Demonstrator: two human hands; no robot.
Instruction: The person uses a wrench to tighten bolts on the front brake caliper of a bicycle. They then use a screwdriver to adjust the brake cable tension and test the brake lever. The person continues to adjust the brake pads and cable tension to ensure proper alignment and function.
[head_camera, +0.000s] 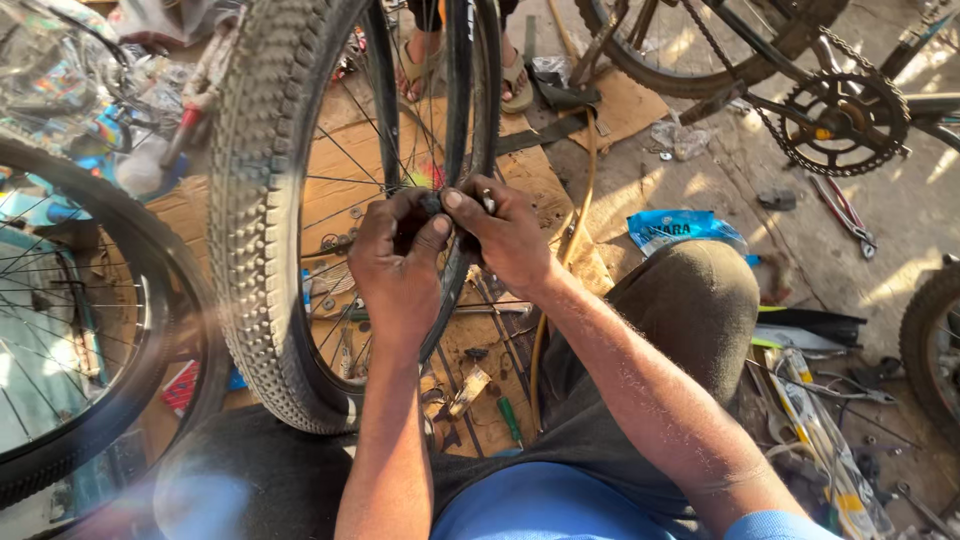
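Upright between the knees, a black knobby-treaded bicycle wheel with thin steel spokes (262, 200), its bottom resting near the lap. At the inner side of the rim, both hands bunched together: left hand (398, 262) curled, thumb and fingers pinching a small dark part (430, 203) at the rim; right hand (503, 235) closed tight against it, fingertips pressed on the same spot, touching the left thumb. Exact part too small and hidden to name. Below, through the spokes, flattened brown cardboard (340, 195) on the ground, strewn with small washers and tools, a green-handled screwdriver (510, 420) near the knee. Off to the right, a blue plastic packet (680, 228); farther up, a toothed black chainring (842, 120) of another bicycle. Left, a second spoked wheel (70, 330), blurred. At top, someone's sandalled feet (515, 80).
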